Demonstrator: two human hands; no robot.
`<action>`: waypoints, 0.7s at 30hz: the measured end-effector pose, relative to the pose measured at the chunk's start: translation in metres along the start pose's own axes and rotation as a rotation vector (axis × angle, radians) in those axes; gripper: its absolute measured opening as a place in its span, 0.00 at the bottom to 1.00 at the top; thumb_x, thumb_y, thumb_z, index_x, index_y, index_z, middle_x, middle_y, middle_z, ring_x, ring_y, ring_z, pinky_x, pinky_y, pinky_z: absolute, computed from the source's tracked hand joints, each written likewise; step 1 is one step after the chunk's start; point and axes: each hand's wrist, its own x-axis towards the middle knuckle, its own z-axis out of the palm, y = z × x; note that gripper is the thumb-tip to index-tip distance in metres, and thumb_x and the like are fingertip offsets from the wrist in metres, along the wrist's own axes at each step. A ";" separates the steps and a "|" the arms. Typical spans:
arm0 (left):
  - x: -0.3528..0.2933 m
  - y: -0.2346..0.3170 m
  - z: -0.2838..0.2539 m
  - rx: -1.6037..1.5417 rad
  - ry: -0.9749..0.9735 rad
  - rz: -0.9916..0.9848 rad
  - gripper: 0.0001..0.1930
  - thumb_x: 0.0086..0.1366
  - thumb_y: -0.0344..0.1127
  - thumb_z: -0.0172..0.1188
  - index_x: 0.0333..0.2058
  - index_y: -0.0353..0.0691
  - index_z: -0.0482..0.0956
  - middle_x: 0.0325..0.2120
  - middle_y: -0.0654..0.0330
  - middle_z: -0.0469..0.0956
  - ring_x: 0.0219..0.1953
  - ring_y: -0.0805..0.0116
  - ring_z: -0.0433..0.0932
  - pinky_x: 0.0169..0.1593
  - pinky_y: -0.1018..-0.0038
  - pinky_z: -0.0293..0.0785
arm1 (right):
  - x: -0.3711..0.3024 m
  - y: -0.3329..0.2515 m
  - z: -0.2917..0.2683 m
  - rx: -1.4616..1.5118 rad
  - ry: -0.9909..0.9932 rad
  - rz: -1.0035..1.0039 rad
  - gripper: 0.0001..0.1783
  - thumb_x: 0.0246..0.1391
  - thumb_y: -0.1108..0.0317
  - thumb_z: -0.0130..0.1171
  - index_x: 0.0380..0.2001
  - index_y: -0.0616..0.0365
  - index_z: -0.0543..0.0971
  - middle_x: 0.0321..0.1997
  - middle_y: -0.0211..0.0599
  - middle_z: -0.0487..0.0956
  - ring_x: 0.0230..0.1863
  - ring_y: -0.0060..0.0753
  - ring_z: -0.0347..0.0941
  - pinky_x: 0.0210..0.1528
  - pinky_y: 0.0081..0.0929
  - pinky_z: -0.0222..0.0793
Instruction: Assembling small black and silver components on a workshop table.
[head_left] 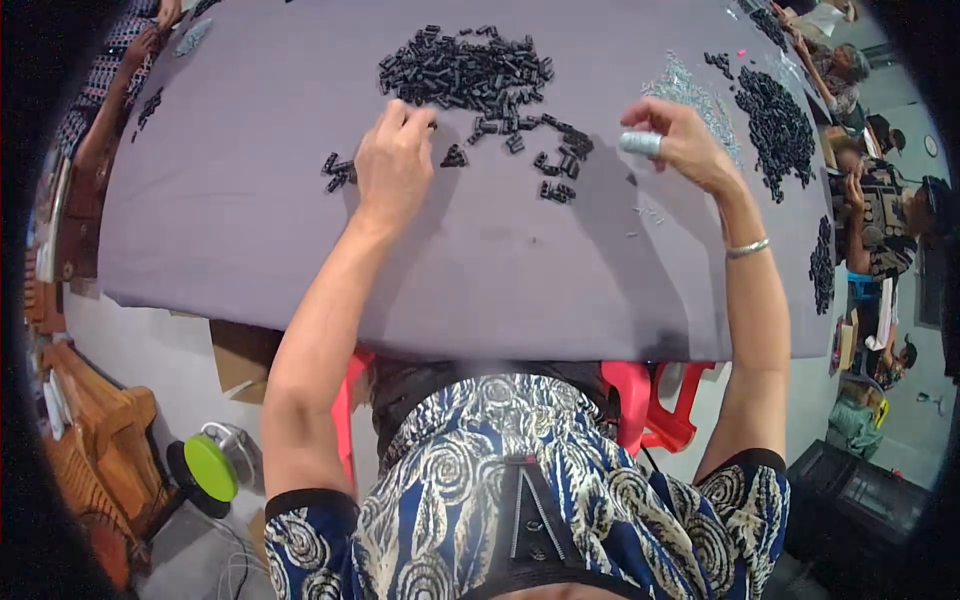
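— Patterned garment (490, 450), blue and cream, dark trim: entered first, as nearest the camera. What is listed beyond it?
— One table (230, 230), covered in grey-purple cloth. Red plastic seat parts (627, 400) are seen below its near edge.
— How are the hands recorded?
— Left hand (393, 155): raised over the cloth, just short of the main heap, fingers bent. Something dark is shown by the fingertips; whether it is gripped cannot be told. Right hand (685, 145): raised, fingers curled, a pale ribbed cylinder (640, 143) seen at the thumb. Whether that is worn or held cannot be told. A silver bracelet (748, 248) is worn on the wrist.
— And the black pieces?
— Main heap of black pieces (460, 72): placed at the table's far middle. Small cluster (338, 172): found just left of the left hand. Loose group (565, 150): scattered between the hands. Second black heap (775, 130): laid at the right.
— Small metal parts?
— Pale pins (680, 80): spread behind the right hand, with a few strays (650, 215) set nearer the person.
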 end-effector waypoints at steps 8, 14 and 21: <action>-0.006 0.000 -0.016 -0.176 -0.102 -0.038 0.14 0.57 0.23 0.55 0.44 0.39 0.76 0.36 0.56 0.75 0.38 0.60 0.76 0.42 0.70 0.72 | -0.008 -0.008 0.068 -0.105 0.031 -0.201 0.12 0.46 0.69 0.63 0.34 0.62 0.76 0.23 0.21 0.71 0.26 0.15 0.65 0.28 0.19 0.64; -0.012 0.016 -0.028 -0.482 -0.249 -0.100 0.13 0.58 0.21 0.54 0.43 0.36 0.76 0.35 0.59 0.75 0.36 0.68 0.75 0.42 0.75 0.71 | 0.021 -0.016 0.091 -0.161 0.157 -0.292 0.15 0.44 0.64 0.65 0.35 0.60 0.77 0.24 0.27 0.75 0.26 0.18 0.69 0.29 0.20 0.66; -0.026 0.018 -0.029 -0.350 -0.145 -0.120 0.12 0.55 0.23 0.58 0.40 0.35 0.76 0.32 0.58 0.73 0.33 0.67 0.75 0.39 0.74 0.73 | 0.032 -0.010 0.093 0.185 0.236 -0.278 0.06 0.50 0.71 0.61 0.33 0.59 0.78 0.21 0.29 0.75 0.22 0.18 0.69 0.24 0.20 0.65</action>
